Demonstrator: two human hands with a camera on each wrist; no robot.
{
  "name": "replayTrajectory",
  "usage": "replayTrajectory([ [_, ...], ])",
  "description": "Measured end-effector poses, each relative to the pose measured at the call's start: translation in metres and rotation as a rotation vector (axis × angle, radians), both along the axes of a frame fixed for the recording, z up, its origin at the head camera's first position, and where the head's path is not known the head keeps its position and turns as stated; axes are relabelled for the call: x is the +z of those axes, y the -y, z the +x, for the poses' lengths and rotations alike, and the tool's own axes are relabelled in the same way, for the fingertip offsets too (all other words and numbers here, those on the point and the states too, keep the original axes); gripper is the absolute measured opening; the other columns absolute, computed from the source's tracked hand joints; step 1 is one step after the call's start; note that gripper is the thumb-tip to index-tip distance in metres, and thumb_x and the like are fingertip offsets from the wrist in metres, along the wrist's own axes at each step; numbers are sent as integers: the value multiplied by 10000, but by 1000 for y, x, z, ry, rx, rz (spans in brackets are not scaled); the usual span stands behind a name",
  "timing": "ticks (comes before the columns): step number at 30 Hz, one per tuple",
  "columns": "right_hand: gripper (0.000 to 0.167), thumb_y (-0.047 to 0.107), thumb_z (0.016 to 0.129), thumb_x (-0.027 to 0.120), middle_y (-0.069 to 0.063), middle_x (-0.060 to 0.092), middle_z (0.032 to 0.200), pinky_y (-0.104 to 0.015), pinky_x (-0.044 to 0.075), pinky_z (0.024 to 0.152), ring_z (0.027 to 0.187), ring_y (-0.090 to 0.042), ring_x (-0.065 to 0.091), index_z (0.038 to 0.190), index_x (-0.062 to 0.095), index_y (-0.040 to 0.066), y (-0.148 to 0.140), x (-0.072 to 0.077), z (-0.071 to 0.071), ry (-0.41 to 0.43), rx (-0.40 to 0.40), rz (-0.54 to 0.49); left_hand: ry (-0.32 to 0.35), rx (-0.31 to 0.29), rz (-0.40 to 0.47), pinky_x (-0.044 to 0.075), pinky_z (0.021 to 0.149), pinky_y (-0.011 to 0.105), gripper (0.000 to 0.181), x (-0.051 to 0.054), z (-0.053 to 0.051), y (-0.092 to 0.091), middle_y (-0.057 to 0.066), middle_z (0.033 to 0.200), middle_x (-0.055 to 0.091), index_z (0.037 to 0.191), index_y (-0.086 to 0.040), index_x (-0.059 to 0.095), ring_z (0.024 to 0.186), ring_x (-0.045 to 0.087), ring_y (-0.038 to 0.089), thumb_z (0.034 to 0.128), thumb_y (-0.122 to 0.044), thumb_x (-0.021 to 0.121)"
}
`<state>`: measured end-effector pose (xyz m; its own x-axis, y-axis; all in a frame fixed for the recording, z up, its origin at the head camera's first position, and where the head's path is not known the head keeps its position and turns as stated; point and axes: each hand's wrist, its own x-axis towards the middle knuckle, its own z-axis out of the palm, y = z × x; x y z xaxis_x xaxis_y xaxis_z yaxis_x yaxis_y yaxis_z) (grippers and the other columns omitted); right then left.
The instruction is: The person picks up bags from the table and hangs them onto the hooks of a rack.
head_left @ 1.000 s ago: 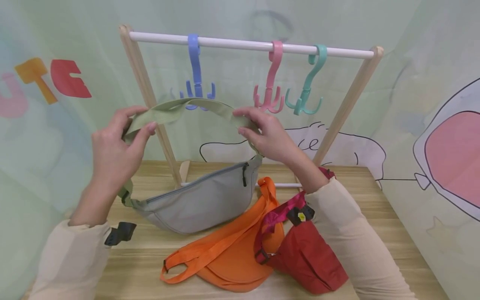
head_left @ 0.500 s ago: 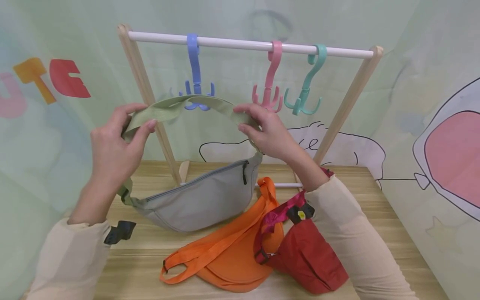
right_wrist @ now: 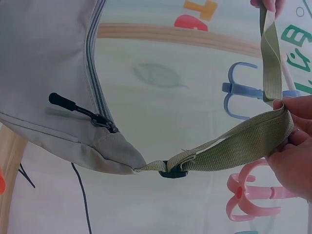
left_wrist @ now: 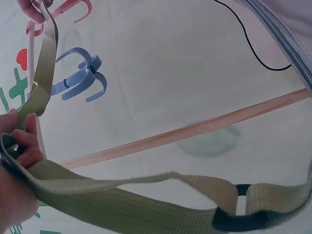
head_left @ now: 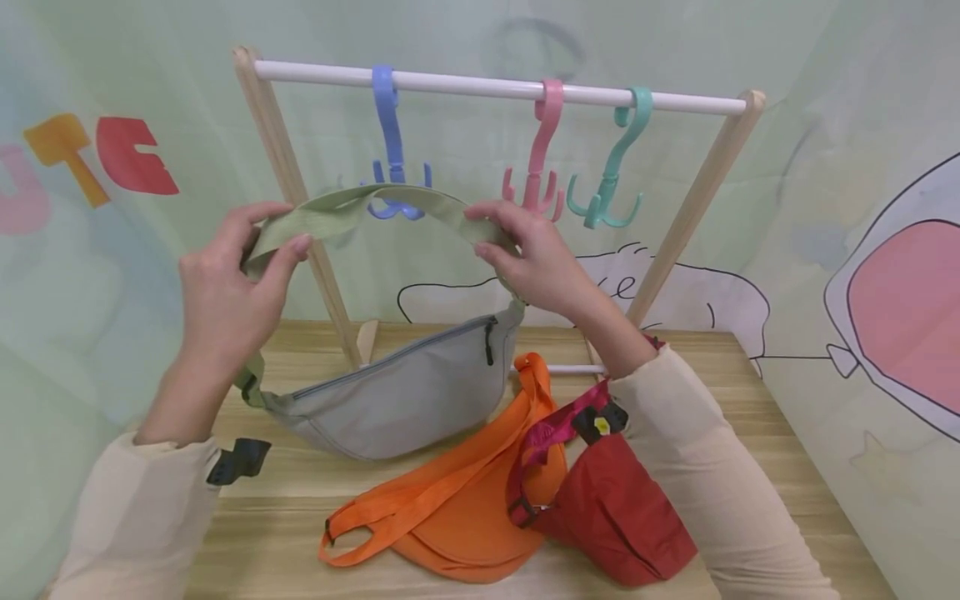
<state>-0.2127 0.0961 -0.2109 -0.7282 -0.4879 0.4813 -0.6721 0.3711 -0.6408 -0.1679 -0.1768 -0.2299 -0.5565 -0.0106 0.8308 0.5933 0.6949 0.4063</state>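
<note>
A grey waist bag [head_left: 405,396] hangs by its green strap [head_left: 337,212] between my two hands, its zip side up. My left hand [head_left: 236,292] pinches the strap's left part between thumb and fingers. My right hand [head_left: 536,258] grips the strap's right part, so the webbing arches between them in front of the blue hook [head_left: 388,125]. In the right wrist view the black zip pull [right_wrist: 73,107] and a strap buckle [right_wrist: 173,169] show near the bag's end. Another dark buckle [left_wrist: 241,217] shows in the left wrist view.
A pink hook [head_left: 545,142] and a green hook [head_left: 618,158] hang on the white rod [head_left: 465,83] of a wooden-legged rack. On the wooden table [head_left: 262,533] lie an orange bag [head_left: 472,533] and a red bag [head_left: 618,508], below my right forearm.
Both hands have risen slightly, lifting the grey waist bag and its strap a little. The strap's arch now covers more of the blue hook's lower part. The other bags stay put.
</note>
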Motion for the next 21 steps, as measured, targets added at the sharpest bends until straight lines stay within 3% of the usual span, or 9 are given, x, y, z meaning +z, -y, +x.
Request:
replayTrajectory([
  [10,342,-41,861,577,-140,569,1155,-272,435,889,916,-201,546,1200,533,-48,3,3,-1,8,-5,-8,-43,-10,-36,272,503,99,276,2,-3,3,191,759,656,1059,82,591,612,369,-209,822,-43,659],
  [21,348,-29,869,571,-122,560,1162,-265,443,870,897,-198,536,1215,526,-22,5,5,-3,18,-25,16,-51,-1,-37,258,492,114,273,3,-6,5,184,749,654,1055,80,591,579,351,-183,827,-54,656],
])
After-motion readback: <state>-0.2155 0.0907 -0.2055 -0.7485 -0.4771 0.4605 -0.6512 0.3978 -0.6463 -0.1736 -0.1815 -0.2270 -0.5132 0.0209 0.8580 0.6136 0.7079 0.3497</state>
